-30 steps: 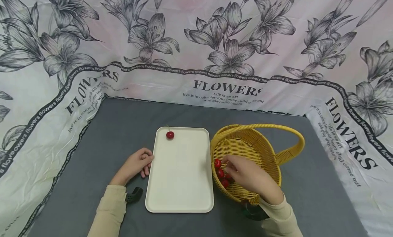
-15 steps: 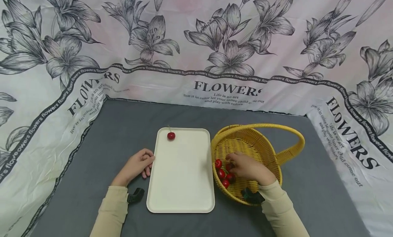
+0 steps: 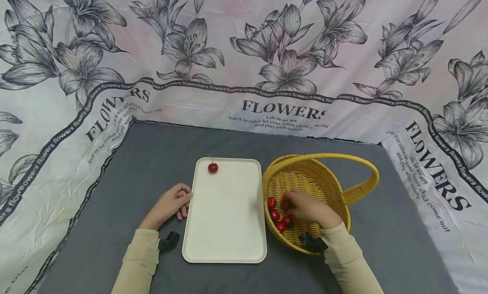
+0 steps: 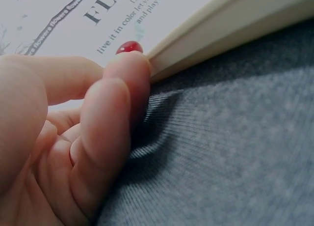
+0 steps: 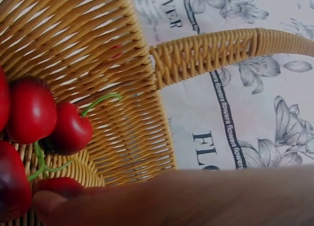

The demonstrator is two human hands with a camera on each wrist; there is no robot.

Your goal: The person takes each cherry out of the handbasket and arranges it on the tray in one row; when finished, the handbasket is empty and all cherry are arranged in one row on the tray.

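Inside the yellow wicker basket [image 3: 318,179], my right hand [image 3: 308,207] reaches down among several red cherries [image 3: 275,215]. Its fingertips pinch a cherry [image 3: 286,206], partly hidden by the hand; in the right wrist view the thumb lies against that cherry [image 5: 61,185]. My left hand [image 3: 170,205] rests on the grey cloth at the left side of a cream tray [image 3: 225,217]. Its fingers are loosely curled and a fingertip touches the tray's edge [image 4: 196,44]. One cherry with a stem [image 3: 212,168] lies near the tray's far left corner.
The basket's tall handle [image 3: 366,167] arches over its far right side. Grey cloth [image 3: 164,154] covers the table, and a white flower-printed sheet [image 3: 213,107] rises along the back and both sides. A black strap [image 3: 169,241] sits at the left wrist.
Within the basket, my right hand has shifted right and slightly back from the left rim to a cherry nearer the middle, then stayed there. The left hand has hardly moved.
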